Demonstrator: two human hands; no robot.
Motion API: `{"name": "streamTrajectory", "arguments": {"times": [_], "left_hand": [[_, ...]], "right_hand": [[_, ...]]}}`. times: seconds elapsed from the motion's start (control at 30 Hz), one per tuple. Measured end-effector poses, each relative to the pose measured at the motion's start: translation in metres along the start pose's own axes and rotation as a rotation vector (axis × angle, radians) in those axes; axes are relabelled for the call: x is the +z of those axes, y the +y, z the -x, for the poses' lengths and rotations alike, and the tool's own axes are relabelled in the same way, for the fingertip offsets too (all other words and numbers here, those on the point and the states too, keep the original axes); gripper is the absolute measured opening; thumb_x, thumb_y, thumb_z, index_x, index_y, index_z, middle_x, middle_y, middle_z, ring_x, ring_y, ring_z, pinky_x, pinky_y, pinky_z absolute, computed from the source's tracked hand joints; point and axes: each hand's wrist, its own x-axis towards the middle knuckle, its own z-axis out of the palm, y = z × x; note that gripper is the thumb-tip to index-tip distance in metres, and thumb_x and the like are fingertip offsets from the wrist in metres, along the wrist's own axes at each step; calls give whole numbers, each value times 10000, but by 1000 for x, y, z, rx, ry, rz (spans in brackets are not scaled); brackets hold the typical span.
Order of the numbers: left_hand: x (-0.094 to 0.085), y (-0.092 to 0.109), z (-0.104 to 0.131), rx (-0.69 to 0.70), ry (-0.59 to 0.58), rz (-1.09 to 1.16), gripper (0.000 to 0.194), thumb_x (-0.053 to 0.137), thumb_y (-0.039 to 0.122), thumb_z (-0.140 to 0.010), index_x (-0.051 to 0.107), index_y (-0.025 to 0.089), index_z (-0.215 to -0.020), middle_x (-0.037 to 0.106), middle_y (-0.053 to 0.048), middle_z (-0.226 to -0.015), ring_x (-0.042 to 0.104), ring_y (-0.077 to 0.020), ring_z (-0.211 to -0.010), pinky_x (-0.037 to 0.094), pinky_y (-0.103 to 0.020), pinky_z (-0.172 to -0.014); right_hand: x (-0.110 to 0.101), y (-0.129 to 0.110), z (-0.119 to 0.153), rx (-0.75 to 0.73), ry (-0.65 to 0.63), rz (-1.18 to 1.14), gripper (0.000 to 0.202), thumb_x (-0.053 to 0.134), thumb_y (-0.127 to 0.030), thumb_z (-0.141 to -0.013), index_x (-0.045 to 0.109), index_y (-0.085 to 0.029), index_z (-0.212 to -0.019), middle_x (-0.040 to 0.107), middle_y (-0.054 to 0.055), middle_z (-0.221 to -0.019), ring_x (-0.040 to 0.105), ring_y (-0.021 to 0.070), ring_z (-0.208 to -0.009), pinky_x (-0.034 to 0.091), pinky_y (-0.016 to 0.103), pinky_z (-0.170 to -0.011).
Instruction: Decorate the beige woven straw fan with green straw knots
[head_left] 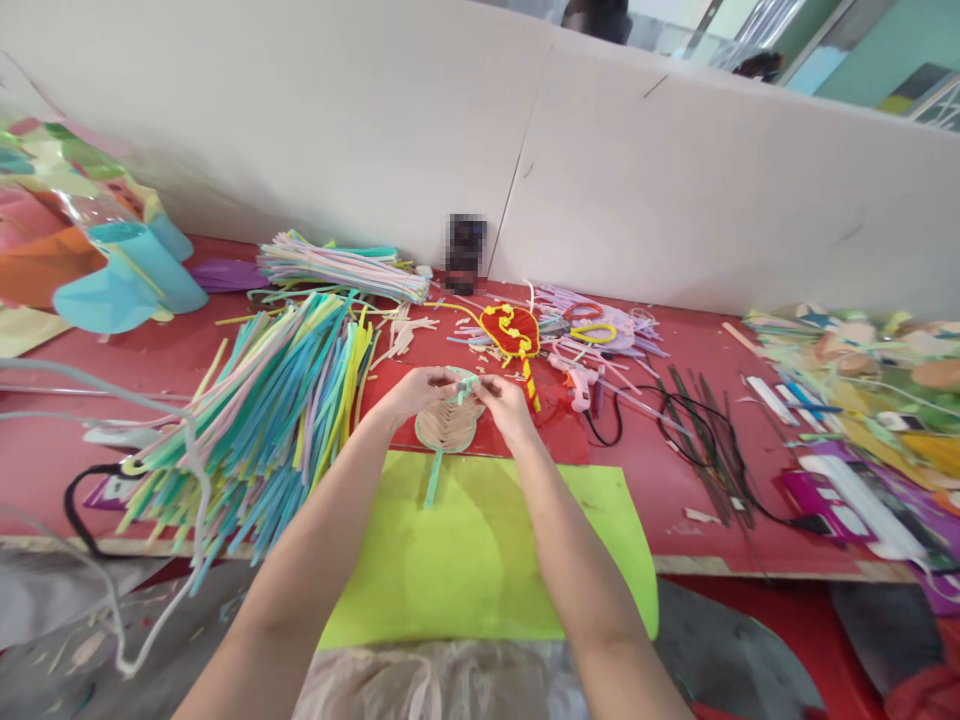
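My left hand (418, 392) and my right hand (507, 408) meet over the table, fingertips pinched on a small twisted piece of mint-green pipe cleaner (467, 384). Just beneath them lies a fan-shaped piece (444, 428) of beige pipe cleaner rows with a mint-green rim and stem (433, 480). My hands hide part of its upper end. Beyond my right hand rests a similar red and yellow fan-shaped piece (513, 332) with a twisted yellow stem. A pink glue gun (579, 384) lies to the right of that hand.
A large bundle of coloured pipe cleaners (277, 420) spreads at left, with another bundle (341, 268) behind. Scissors (594, 333) lie at the back. A black cable (679, 440) runs to a purple and white power strip (829, 508). A lime-green sheet (487, 560) overhangs the front edge.
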Motion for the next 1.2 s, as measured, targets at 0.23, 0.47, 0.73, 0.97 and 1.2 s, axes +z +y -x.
{"name": "streamTrajectory", "arguments": {"times": [0.23, 0.47, 0.73, 0.97, 1.2], "left_hand": [[8, -4, -2, 14, 37, 118, 258, 690, 388, -682, 660, 158, -794, 677, -44, -805, 605, -141, -730, 451, -270, -731], [21, -3, -2, 68, 180, 153, 230, 699, 351, -673, 630, 165, -790, 658, -17, -780, 598, -124, -709, 460, -259, -699], [16, -2, -5, 94, 180, -56, 268, 619, 394, -738, 639, 149, -843, 661, -32, -813, 595, -144, -753, 462, -271, -737], [12, -9, -6, 88, 126, -101, 251, 643, 392, -713, 641, 154, -792, 656, -24, -772, 587, -140, -721, 454, -265, -715], [16, -4, -3, 127, 110, -96, 244, 626, 376, -729, 638, 158, -839, 642, -20, -806, 580, -139, -768, 447, -267, -742]], "right_hand": [[7, -9, 5, -7, -11, -47, 343, 730, -465, -627, 678, -181, -813, 675, 26, -744, 593, 153, -689, 468, 277, -687], [12, -10, 7, -11, 22, -93, 315, 739, -434, -618, 675, -189, -805, 682, 25, -772, 606, 163, -719, 475, 295, -723], [5, -7, 4, -128, 105, 88, 303, 669, -430, -704, 639, -167, -853, 681, 48, -801, 632, 177, -744, 492, 300, -727], [4, -7, 4, -154, 95, 140, 294, 652, -430, -715, 626, -170, -850, 682, 56, -814, 641, 186, -758, 500, 307, -734], [3, -4, 2, -163, 109, 136, 297, 650, -426, -720, 624, -166, -861, 683, 62, -837, 643, 189, -778, 501, 315, -754]]}}
